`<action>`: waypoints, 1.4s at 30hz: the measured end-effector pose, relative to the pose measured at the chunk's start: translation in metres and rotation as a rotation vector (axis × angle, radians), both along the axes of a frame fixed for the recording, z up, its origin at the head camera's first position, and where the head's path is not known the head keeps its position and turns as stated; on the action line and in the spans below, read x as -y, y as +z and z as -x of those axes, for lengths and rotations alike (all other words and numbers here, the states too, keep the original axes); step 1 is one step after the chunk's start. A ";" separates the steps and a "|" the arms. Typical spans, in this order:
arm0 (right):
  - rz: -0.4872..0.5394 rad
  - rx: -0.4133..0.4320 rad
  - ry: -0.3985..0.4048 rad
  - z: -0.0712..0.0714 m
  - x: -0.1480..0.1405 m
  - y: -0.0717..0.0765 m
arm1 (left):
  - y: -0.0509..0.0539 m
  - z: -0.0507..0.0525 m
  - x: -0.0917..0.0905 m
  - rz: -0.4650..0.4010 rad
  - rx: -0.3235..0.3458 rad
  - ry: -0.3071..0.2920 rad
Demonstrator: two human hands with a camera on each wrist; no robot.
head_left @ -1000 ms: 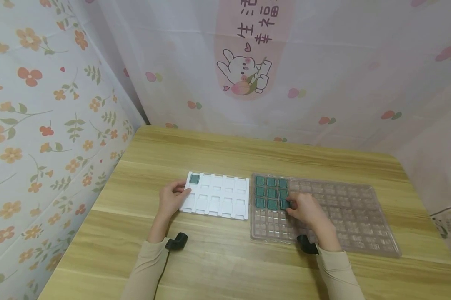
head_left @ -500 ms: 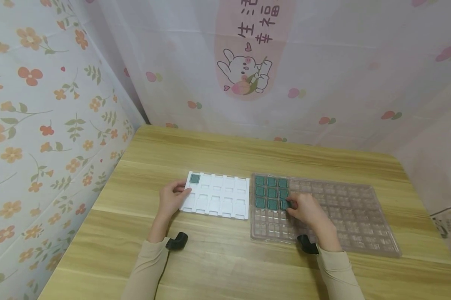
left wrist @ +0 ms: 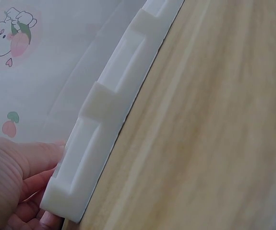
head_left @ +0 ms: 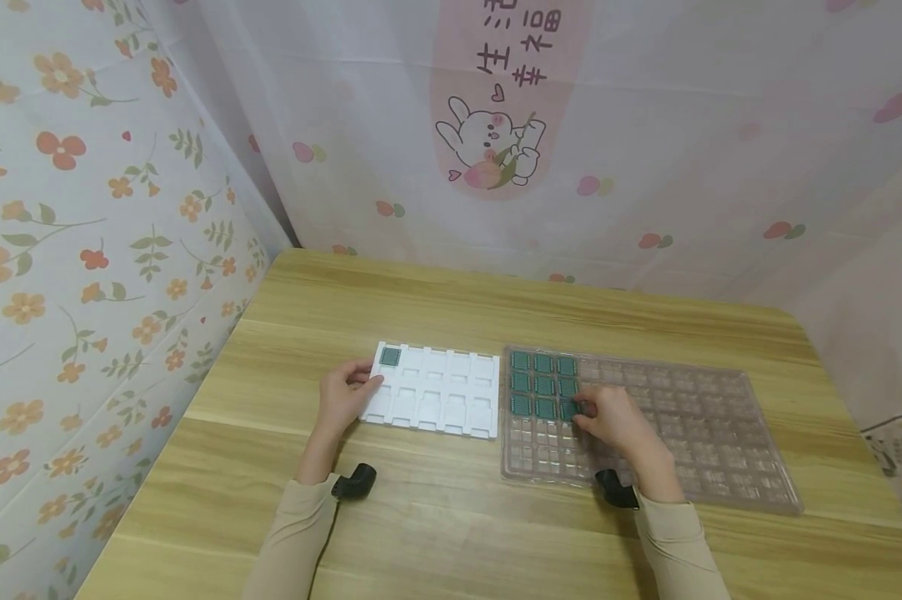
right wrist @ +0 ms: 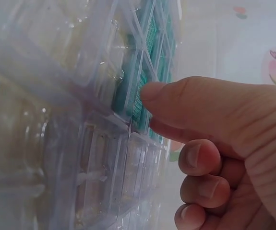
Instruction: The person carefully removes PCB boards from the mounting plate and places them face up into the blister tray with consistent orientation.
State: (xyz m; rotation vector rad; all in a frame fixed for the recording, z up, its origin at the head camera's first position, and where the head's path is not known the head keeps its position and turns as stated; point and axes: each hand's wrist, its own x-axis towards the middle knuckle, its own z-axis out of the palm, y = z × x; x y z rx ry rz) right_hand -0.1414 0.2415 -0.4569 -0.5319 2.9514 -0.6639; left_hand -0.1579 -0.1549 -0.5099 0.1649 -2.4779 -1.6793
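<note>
My left hand (head_left: 342, 398) holds the left edge of a white plastic tray (head_left: 442, 398), its thumb on top. One green square chip (head_left: 389, 357) lies in that tray's far left pocket. In the left wrist view, the thumb and fingers grip the end of the white tray (left wrist: 99, 105). My right hand (head_left: 612, 414) is at the clear blister tray (head_left: 721, 433), pinching the near right chip (head_left: 567, 408) of a green block of several chips. The right wrist view has the thumb against that chip (right wrist: 138, 98) in its pocket; the index fingertip is mostly hidden and the other fingers are curled.
Both trays lie side by side on a wood-grain table (head_left: 451, 517), almost touching. Black wrist cameras (head_left: 355, 483) sit at both cuffs. A printed curtain (head_left: 361, 125) hangs behind the table, and a flowered one (head_left: 68, 250) at the left.
</note>
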 end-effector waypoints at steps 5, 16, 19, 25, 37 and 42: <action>0.001 -0.012 -0.019 0.000 0.001 0.003 | 0.000 0.001 0.000 0.005 -0.003 0.002; 0.017 -0.024 -0.025 0.005 0.008 0.006 | 0.001 0.001 0.000 0.001 -0.010 0.001; 0.012 -0.026 -0.017 0.007 0.010 0.006 | 0.001 0.001 0.000 0.000 -0.011 -0.001; -0.009 -0.056 0.001 0.009 0.016 0.009 | 0.001 0.001 0.000 -0.003 -0.010 0.000; 0.007 -0.036 0.021 0.013 0.030 0.012 | 0.000 0.000 -0.001 0.011 -0.003 0.002; 0.007 -0.017 0.027 0.015 0.035 0.012 | -0.001 0.000 -0.001 0.007 -0.007 0.000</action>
